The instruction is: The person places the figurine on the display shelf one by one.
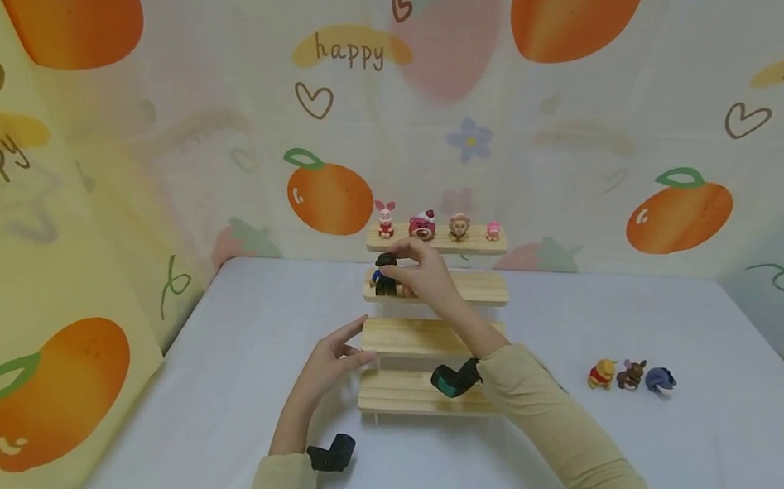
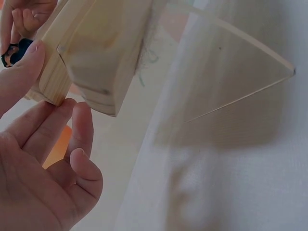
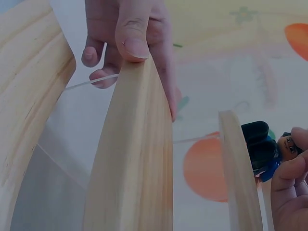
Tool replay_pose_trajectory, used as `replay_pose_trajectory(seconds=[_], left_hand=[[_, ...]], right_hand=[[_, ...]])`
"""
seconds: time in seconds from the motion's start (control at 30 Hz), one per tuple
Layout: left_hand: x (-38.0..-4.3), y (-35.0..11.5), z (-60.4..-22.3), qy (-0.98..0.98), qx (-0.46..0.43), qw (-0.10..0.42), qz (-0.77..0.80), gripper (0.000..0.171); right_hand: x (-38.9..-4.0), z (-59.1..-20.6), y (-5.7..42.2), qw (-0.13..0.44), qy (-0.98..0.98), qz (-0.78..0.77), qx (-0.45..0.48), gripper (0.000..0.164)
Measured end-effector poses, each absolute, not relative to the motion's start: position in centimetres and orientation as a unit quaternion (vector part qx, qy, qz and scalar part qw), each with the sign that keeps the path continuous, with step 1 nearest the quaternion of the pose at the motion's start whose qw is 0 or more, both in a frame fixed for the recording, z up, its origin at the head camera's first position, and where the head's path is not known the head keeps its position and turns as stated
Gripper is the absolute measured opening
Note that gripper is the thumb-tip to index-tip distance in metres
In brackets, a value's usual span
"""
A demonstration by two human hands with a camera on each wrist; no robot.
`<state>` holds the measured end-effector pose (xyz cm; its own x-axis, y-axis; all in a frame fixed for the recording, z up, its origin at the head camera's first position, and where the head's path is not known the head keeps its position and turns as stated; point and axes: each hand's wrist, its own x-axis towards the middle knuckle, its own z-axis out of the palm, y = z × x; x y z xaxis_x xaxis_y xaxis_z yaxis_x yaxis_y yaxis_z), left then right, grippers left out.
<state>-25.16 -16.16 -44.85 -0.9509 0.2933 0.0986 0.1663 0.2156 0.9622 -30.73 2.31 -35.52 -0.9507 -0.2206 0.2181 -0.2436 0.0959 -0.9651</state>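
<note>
A small toy figure with dark hair, a blue top and black legs stands on the second tier from the top of a wooden tiered display shelf. My right hand pinches it by the head between thumb and fingers; the right wrist view shows the figure with its legs against the board. Lower down, my left hand holds the left end of the third board. In the left wrist view, the thumb and fingers of that hand lie on opposite sides of the board end.
Several small figurines line the top tier, among them a pink rabbit-eared one and a bear head. On the white table, right of the shelf, are a yellow bear, a brown figurine and a blue-grey donkey.
</note>
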Motion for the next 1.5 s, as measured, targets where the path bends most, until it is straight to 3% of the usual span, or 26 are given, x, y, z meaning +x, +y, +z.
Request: replay_pose_trajectory(seconds=[0.97, 1.2, 1.5], left_hand=[[-25.3, -16.2, -45.0, 0.784, 0.151, 0.046, 0.600, 0.068], [-24.8, -16.0, -43.8, 0.784, 0.150, 0.054, 0.600, 0.062], [-25.4, -16.2, -45.0, 0.781, 0.147, 0.055, 0.604, 0.067]], right_hand=[[-30.9, -35.1, 2.0, 0.014, -0.762, 0.630, 0.148, 0.030], [-31.0, -35.4, 1.8, 0.021, -0.760, 0.632, 0.149, 0.032], [-30.4, -35.8, 2.8, 0.005, -0.758, 0.639, 0.129, 0.037]])
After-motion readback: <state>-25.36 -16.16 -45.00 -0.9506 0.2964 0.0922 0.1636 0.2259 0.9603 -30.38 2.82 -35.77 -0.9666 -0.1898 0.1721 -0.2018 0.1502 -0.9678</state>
